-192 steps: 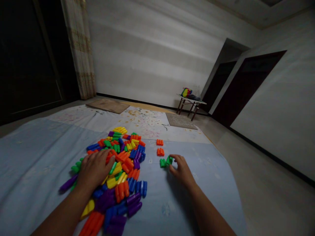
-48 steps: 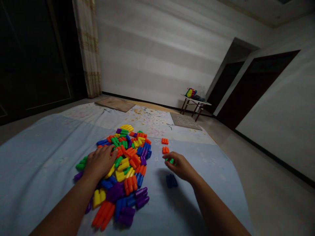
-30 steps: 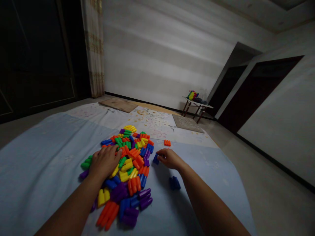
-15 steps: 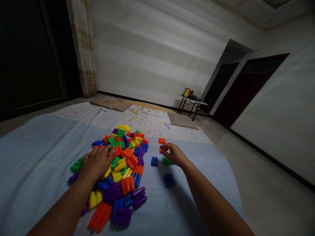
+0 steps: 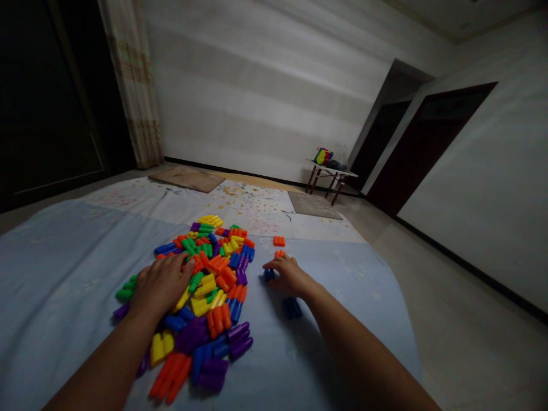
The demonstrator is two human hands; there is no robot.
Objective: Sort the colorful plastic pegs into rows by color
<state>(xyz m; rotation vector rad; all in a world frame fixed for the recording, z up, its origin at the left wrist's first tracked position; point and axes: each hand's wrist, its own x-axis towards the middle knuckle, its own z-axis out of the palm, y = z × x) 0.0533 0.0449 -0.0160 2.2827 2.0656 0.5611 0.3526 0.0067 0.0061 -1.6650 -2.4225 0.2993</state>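
Note:
My left hand point(image 5: 162, 283) lies palm down, fingers stretched out, on the left side of a heap of plastic toy blocks point(image 5: 216, 264) shaped like joined bullets, in orange, yellow, green, blue and purple. To the right of the heap, my right hand point(image 5: 291, 277) has its fingers closed on a small blue block point(image 5: 269, 275) at the cloth. Just beyond that hand, an orange block point(image 5: 279, 253) shows partly, with another orange block point(image 5: 279, 241) farther off. Under my right wrist, closer to me, sits a darker blue block point(image 5: 291, 308). The green block seen earlier is hidden by my hand.
A light blue sheet point(image 5: 359, 297) with a floral far part covers the surface. Two flat boards or mats, a brown one point(image 5: 187, 178) and a greyish one point(image 5: 314, 205), lie at its far edge. A small table point(image 5: 331, 168) bearing a colourful bag stands by the wall.
My right hand has moved left and slightly nearer, from the closer orange block to the small blue block. My left hand stays on the heap. The view has shifted slightly.

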